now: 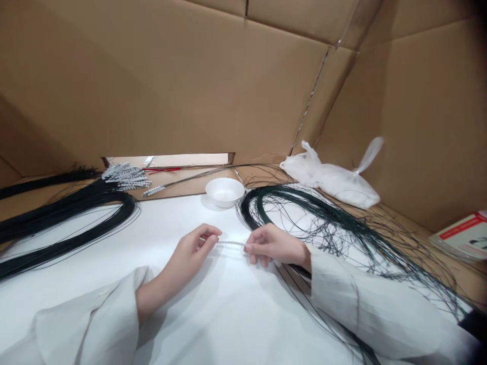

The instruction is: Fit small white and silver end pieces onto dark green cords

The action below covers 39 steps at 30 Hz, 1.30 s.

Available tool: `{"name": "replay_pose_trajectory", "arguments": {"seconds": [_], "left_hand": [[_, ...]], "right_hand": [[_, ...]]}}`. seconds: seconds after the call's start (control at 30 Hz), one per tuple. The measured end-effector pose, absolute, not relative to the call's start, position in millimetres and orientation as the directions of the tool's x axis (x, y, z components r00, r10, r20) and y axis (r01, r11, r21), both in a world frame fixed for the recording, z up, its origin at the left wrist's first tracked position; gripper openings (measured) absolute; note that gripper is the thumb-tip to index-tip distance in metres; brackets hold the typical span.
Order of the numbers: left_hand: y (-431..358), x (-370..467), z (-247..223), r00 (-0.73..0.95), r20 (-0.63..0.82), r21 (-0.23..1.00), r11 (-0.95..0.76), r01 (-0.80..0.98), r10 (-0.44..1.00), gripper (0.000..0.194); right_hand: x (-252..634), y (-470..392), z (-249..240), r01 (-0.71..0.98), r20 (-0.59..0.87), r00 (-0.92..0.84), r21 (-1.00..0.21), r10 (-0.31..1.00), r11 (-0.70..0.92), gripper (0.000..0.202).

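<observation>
A short, thin strand (230,243), pale with dark specks like small beads on a cord, stretches almost level between my hands just above the white tabletop. One end sits in a pinch between the thumb and fingers of my left hand (193,255). Thumb and forefinger of my right hand (274,244) grip the other end, with the remaining fingers curled below. Beyond the hands stands a small white bowl (225,192); its inside looks plain white. Behind my right hand lies a loop of dark green and black cords (304,195), partly hidden under the right forearm.
Bundled black cords (68,213) lie at the left, near a cluster of black-and-white speckled strands (125,175). Tied white plastic bags (335,177) rest at the back right. Cardboard walls (171,86) enclose the table, and a red-and-white packet (464,235) lies far right.
</observation>
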<state>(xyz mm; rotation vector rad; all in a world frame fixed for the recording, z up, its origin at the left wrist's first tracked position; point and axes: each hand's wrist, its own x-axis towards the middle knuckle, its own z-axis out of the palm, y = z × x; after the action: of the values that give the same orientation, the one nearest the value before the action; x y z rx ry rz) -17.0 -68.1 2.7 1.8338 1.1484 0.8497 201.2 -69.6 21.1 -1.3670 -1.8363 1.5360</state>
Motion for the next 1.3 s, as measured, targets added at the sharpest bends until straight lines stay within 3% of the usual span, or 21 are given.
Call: {"name": "replay_pose_trajectory", "arguments": {"seconds": [0.27,0.43,0.8,1.3], "left_hand": [[-60.4,-32.0,-1.8,0.464,0.066,0.982,-0.140,0.128,0.884,0.023],[-62.6,-35.9,-0.4,0.534,0.045,0.991,-0.104,0.082,0.845,0.018],[-67.4,-34.8,3.4,0.603,-0.119,0.983,0.178,-0.038,0.789,0.018],[-70.2,-28.7,8.4,0.643,-0.225,0.964,0.263,0.038,0.732,0.016]], "right_hand": [[206.0,-64.0,18.8,0.326,-0.368,-0.534,-0.920,0.761,-0.217,0.029],[206.2,-64.9,22.1,0.254,-0.380,-0.577,-0.925,0.723,-0.283,0.026],[204.5,-68.3,25.8,0.235,-0.376,-0.670,-0.925,0.640,-0.297,0.024],[205.5,-68.6,31.2,0.291,-0.354,-0.668,-0.934,0.655,-0.208,0.022]]}}
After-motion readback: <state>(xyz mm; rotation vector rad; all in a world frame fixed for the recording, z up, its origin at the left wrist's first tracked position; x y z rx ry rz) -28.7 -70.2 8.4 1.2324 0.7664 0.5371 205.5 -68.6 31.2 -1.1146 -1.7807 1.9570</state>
